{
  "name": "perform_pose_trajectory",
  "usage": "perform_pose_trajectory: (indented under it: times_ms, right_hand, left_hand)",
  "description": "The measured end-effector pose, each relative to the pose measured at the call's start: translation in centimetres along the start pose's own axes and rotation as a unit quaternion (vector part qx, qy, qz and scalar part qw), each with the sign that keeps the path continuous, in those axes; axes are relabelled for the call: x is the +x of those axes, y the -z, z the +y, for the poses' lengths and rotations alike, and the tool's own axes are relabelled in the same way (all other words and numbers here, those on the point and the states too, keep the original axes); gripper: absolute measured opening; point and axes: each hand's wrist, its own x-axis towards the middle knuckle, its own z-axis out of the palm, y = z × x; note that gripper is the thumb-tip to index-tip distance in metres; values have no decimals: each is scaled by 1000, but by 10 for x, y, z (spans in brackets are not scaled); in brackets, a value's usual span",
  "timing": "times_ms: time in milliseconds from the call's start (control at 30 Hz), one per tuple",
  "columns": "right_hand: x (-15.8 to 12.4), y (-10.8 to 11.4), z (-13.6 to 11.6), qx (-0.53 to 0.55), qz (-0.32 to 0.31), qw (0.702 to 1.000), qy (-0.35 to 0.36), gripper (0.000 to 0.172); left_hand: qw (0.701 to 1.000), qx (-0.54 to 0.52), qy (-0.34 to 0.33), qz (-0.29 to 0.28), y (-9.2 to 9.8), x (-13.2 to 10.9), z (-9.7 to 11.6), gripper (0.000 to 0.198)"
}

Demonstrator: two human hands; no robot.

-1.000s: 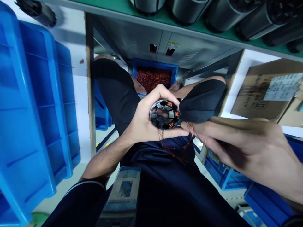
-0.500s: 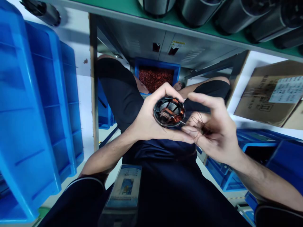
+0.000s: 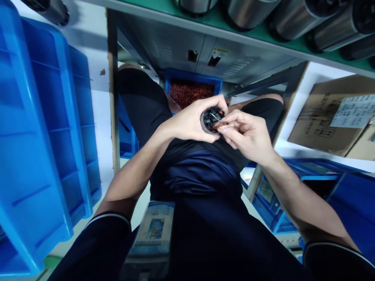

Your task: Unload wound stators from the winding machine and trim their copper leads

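My left hand (image 3: 193,121) is wrapped round a motor stator (image 3: 206,123), a round black part with copper windings inside, held above my lap with its open end up. The fingers and thumb curve about its outer wall. At the right rim, the fingertips of my right hand (image 3: 246,134) are pinched on thin copper wires (image 3: 223,124) that come out of the stator's opening. A thin light-coloured strand or rod crosses the opening; I cannot tell which it is. The wire ends are partly hidden by the right fingers.
Metal motor cylinders (image 3: 249,13) stand on the green bench top (image 3: 222,27) ahead. A blue bin (image 3: 193,74) of copper-coloured scraps sits between my feet. Stacked blue crates (image 3: 38,148) rise at left. At right are a cardboard box (image 3: 319,113) and more blue crates (image 3: 351,199).
Both hands and the stator have moved away from my body, towards the bench. My right fingers, spread with loose wires before, are now pinched at the stator's rim.
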Motion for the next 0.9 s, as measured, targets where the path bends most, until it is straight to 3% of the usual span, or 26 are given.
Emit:
perform_pose_trajectory:
  times_ms: [100, 267, 433, 533, 667, 800, 900]
  right_hand:
    - [20, -4, 27, -80, 71, 994, 24, 36]
    - [57, -10, 75, -82, 146, 985, 37, 60]
    - [74, 0, 102, -197, 121, 970, 76, 55]
    - [79, 8, 114, -199, 102, 973, 64, 56]
    - [86, 13, 122, -197, 98, 974, 48, 62]
    - [84, 21, 108, -236, 87, 965, 74, 53]
    - [86, 31, 98, -283, 65, 952, 94, 45]
  left_hand:
    - [999, 13, -9, 27, 10, 17, -42, 45]
    - [997, 16, 26, 65, 21, 34, -102, 53]
    - [997, 16, 46, 68, 26, 33, -135, 50]
    - [997, 27, 45, 57, 27, 35, -144, 51]
    - [996, 55, 40, 62, 33, 40, -162, 54]
    - [977, 133, 104, 131, 47, 40, -188, 48]
    - [969, 110, 111, 194, 57, 44, -206, 51]
